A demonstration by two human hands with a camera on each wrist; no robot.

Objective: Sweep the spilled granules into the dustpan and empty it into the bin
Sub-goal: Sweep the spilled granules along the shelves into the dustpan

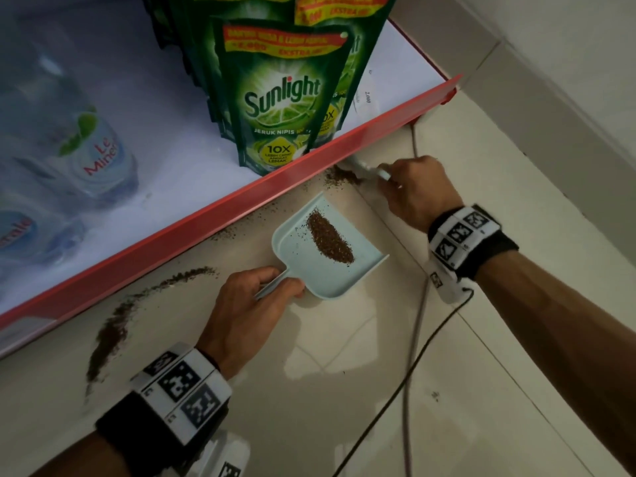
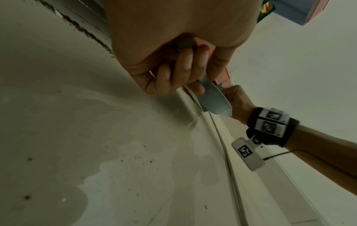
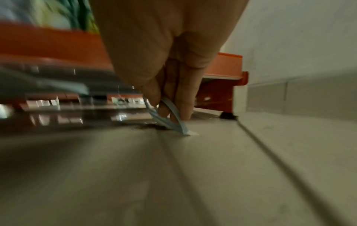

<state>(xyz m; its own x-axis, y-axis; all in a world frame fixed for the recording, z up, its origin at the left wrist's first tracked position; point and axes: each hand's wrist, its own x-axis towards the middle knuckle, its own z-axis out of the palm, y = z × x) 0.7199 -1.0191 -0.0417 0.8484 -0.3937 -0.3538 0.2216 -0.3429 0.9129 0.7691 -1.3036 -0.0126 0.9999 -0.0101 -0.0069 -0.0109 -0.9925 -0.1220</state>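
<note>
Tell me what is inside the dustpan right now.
The dustpan holds an elongated heap of brown granules plus a few stray grains. Its handle is covered by the left hand, which grips it.

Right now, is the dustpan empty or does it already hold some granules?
Partly filled. A brown heap of granules lies inside the dustpan, which the left hand holds by its handle.

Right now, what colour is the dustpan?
Pale blue dustpan, clearest in the head view.
</note>
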